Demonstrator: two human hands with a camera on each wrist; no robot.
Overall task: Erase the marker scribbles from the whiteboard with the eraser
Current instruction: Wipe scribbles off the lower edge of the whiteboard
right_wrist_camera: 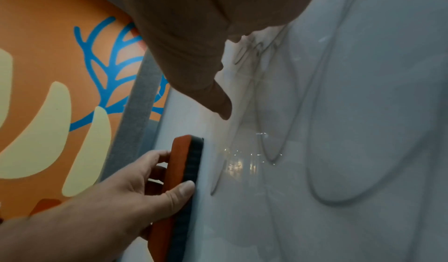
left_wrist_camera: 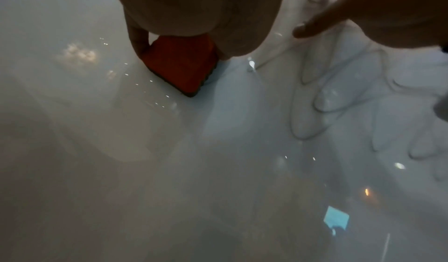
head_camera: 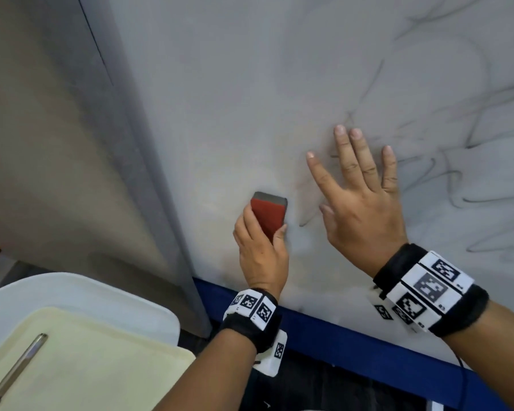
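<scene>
The whiteboard (head_camera: 250, 99) fills most of the head view. Grey marker scribbles (head_camera: 442, 173) cover its right side, while the left part looks wiped and smeared. My left hand (head_camera: 260, 231) grips a red eraser (head_camera: 269, 218) with a dark felt pad, thumb on one edge and fingers on the other. The right wrist view shows the eraser (right_wrist_camera: 184, 180) with its felt pressed flat on the board beside a scribble line (right_wrist_camera: 218, 180). My right hand (head_camera: 359, 179) lies flat on the board just right of the eraser, fingers straight and spread over the scribbles.
A blue frame (head_camera: 324, 327) runs along the board's lower edge. A grey panel (head_camera: 116, 143) borders the board on the left. At lower left a white tray (head_camera: 72, 292) holds a cream board (head_camera: 101, 366) and a metal pen (head_camera: 21, 363). An orange patterned wall (right_wrist_camera: 48, 55) shows beyond.
</scene>
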